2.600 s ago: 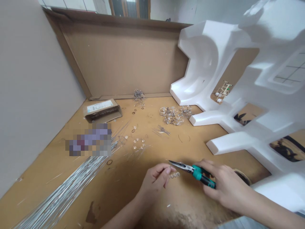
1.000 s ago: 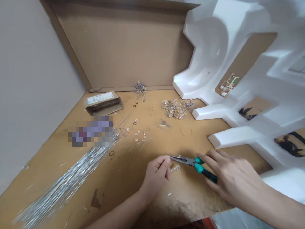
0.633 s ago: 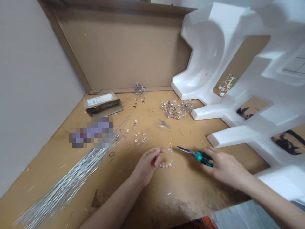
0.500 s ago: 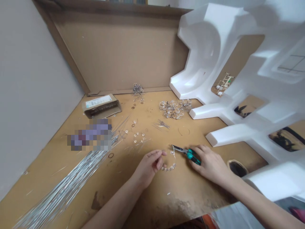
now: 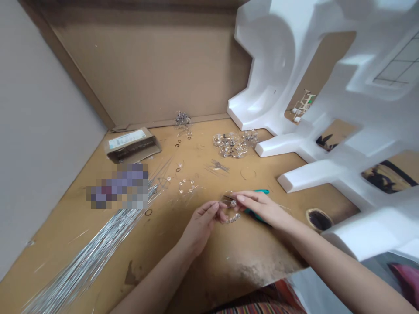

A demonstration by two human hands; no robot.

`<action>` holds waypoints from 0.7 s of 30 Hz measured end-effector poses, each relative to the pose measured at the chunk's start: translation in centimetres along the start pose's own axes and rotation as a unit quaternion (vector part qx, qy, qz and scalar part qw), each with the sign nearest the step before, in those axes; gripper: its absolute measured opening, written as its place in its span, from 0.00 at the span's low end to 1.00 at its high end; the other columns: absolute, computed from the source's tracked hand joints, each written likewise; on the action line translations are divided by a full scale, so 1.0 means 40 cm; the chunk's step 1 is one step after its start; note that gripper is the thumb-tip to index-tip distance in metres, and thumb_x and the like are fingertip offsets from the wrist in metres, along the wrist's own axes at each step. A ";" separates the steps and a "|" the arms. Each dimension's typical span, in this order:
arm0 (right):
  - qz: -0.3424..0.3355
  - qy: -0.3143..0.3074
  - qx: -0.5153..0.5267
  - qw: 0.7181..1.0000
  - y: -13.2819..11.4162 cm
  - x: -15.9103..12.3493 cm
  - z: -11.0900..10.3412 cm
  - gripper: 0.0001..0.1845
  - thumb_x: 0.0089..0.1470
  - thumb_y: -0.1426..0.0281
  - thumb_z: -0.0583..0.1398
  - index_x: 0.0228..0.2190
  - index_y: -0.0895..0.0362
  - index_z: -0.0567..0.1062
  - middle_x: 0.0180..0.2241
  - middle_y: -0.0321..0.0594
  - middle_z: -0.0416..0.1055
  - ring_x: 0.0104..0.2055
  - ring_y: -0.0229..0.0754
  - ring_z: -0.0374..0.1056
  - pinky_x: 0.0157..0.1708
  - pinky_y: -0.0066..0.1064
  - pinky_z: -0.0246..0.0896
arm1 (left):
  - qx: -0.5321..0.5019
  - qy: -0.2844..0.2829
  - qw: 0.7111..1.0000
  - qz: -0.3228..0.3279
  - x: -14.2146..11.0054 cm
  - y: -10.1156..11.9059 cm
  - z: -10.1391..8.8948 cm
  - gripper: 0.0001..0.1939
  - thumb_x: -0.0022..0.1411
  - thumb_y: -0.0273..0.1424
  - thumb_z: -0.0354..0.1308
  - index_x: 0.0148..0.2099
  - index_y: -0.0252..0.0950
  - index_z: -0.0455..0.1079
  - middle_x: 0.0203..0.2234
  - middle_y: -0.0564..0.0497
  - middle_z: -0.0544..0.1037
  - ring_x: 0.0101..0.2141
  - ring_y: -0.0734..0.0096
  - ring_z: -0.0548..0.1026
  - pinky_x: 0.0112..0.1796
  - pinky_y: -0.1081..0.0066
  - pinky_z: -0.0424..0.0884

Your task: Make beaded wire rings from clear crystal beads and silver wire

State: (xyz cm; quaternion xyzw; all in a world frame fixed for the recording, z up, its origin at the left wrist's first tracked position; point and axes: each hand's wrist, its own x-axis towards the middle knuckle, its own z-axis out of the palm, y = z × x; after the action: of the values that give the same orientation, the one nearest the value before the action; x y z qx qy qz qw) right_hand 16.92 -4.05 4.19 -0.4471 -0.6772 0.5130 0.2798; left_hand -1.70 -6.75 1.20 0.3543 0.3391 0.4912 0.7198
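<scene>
In the head view, my left hand (image 5: 205,223) pinches a small wire ring with clear beads (image 5: 235,218) strung on it. My right hand (image 5: 262,206) has its thumb and fingers closed on the same beaded wire, beside a single bead at its upper part. Both hands are close together, just above the table. Teal-handled pliers (image 5: 262,191) show behind and below my right hand, their handles spread apart. The hand covers most of them. The wire's ends are too fine to make out.
A bundle of silver wires (image 5: 94,253) lies at the left, by a blurred-out object (image 5: 119,185) and a small cardboard box (image 5: 132,146). Finished-looking wire-and-bead pieces (image 5: 231,145) and loose beads (image 5: 186,186) lie farther back. White moulded foam (image 5: 304,174) borders the right.
My right hand has left the pliers and moved left onto the beaded wire. The pliers' handles show behind it. My left hand still holds the wire. The view has shifted slightly.
</scene>
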 end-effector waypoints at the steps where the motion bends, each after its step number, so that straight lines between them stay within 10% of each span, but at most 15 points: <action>1: 0.014 -0.037 0.067 0.997 -0.007 0.013 0.006 0.19 0.54 0.57 0.53 0.37 0.59 0.72 0.32 0.42 0.73 0.34 0.39 0.68 0.38 0.34 0.62 | 0.023 0.002 1.000 0.013 0.000 -0.001 -0.001 0.10 0.56 0.35 0.56 0.34 0.34 0.73 0.21 0.52 0.72 0.27 0.73 0.69 0.36 0.70 0.64; 21: 0.067 -0.090 0.150 0.982 0.016 0.046 0.043 0.16 0.41 0.60 0.63 0.28 0.61 0.73 0.19 0.33 0.67 0.20 0.30 0.59 0.21 0.24 0.56 | 0.258 0.097 0.961 0.030 0.010 0.027 -0.003 0.07 0.48 0.32 0.60 0.27 0.33 0.69 0.21 0.54 0.69 0.24 0.75 0.65 0.27 0.76 0.61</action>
State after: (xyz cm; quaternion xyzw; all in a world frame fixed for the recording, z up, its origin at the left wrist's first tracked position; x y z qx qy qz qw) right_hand 14.87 -3.11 2.91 -0.3965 -0.5836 0.6643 0.2467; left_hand -2.18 -6.06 1.99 0.4889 0.5117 0.4399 0.5529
